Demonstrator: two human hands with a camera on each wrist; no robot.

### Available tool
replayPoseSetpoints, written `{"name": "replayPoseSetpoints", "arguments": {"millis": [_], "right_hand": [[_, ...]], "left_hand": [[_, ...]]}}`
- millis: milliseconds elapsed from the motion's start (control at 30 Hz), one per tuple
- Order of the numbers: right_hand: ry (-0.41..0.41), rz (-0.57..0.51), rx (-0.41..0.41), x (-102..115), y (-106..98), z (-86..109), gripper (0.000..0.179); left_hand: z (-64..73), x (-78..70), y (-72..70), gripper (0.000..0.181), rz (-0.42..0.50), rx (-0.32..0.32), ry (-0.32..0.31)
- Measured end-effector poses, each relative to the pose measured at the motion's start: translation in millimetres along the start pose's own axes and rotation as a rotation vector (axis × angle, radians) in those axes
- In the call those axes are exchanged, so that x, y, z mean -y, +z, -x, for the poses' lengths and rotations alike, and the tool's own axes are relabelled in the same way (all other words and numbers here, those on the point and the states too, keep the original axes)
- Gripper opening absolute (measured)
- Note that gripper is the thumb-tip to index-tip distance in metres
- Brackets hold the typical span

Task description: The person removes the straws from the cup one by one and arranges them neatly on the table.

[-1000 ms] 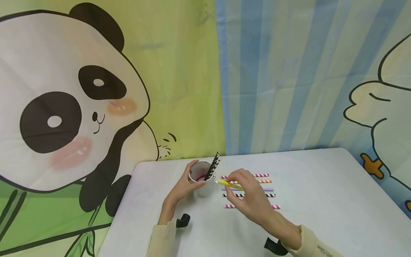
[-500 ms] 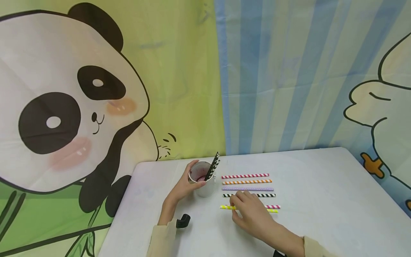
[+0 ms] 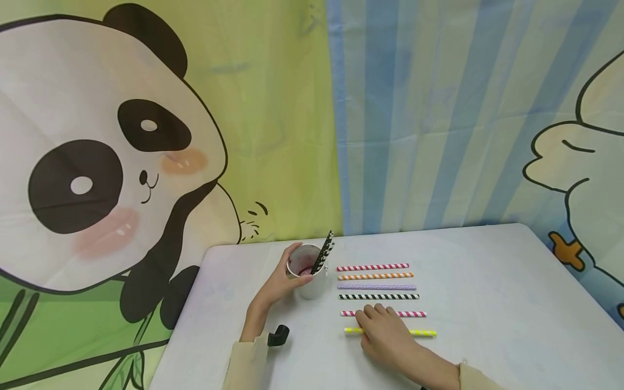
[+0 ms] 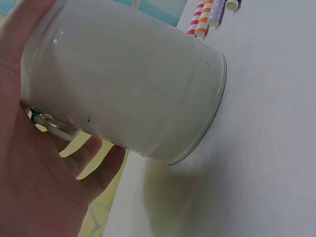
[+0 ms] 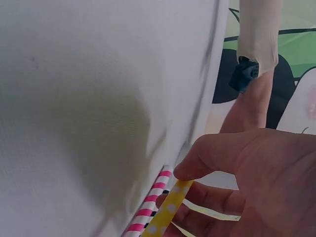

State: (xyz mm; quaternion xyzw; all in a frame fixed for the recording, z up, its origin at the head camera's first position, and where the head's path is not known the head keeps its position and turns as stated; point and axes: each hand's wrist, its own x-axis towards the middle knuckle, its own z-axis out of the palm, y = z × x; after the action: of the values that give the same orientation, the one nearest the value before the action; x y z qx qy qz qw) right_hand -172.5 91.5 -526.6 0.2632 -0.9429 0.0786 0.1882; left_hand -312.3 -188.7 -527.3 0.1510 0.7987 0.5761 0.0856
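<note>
Left grip (image 3: 280, 279) curled round the side of white cylindrical cup (image 3: 313, 291), thumb on near side, fingers round the other, opening only as wide as the cup; cup mouth faces up, can't tell if the whole base sits flat on the white cloth-covered desk (image 3: 487, 303). Black-and-white patterned slim straws (image 3: 323, 252) stand in cup, leaning on its right rim, tops poking out above; exact count unclear. Pinkish-red patch visible at cup bottom. Right grip (image 3: 387, 336) nearly closed, pinches yellow white-dotted slim straw (image 3: 423, 333) near its middle, thumb and fingers on opposite sides; straw lies crosswise, right of cup and nearer the person, can't tell if it touches the desk. Five more slim straws lie on desk right of cup, side by side and apart, far to near: red-and-white striped (image 3: 372, 267), orange-and-white striped (image 3: 376, 276), lilac dotted (image 3: 376, 287), black-and-white striped (image 3: 378, 297), pink-and-white striped (image 3: 411, 314). Pink one nearest the yellow straw, partly hidden by right-hand fingers. Cream sleeves (image 3: 247, 360) on both arms, black angular piece (image 3: 278, 336) by left wrist, nearer the person than cup. Behind cup, printed fabric backdrop (image 3: 278, 135): big cartoon panda (image 3: 97, 260) to cup's left, blue stripes to its right, part of white cartoon figure (image 3: 599, 216) far right of cup
</note>
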Motion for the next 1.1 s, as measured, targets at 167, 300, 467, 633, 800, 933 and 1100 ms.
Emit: {"name": "replayPoseSetpoints", "arguments": {"millis": [167,300,467,633,800,933,1100], "right_hand": [[0.009,-0.003,0.022,1.5,8.5,2.4,0.028],[0.012,0.009,0.019,2.5,11.4,2.4,0.027],[0.023,0.021,0.038,1.9,13.9,1.5,0.025],[0.039,0.031,0.071,1.4,14.0,1.1,0.024],[0.042,0.032,0.082,0.3,14.5,0.1,0.023],[0.044,0.023,0.078,-0.4,14.2,0.1,0.024],[0.046,0.015,0.072,-0.5,13.8,0.4,0.024]], "left_hand": [[0.0,1.2,-0.2,0.094,-0.002,-0.005,0.002],[-0.5,0.9,-0.7,0.094,0.004,-0.004,0.008],[-0.4,0.3,-0.9,0.092,0.017,0.007,0.007],[-1.0,1.5,-1.0,0.094,0.032,0.02,-0.003],[-1.2,-1.5,-0.9,0.097,0.036,0.031,-0.019],[4.3,-16.6,-1.2,0.095,0.045,0.041,-0.024],[10.7,-29.1,0.4,0.093,0.036,0.03,-0.009]]}}
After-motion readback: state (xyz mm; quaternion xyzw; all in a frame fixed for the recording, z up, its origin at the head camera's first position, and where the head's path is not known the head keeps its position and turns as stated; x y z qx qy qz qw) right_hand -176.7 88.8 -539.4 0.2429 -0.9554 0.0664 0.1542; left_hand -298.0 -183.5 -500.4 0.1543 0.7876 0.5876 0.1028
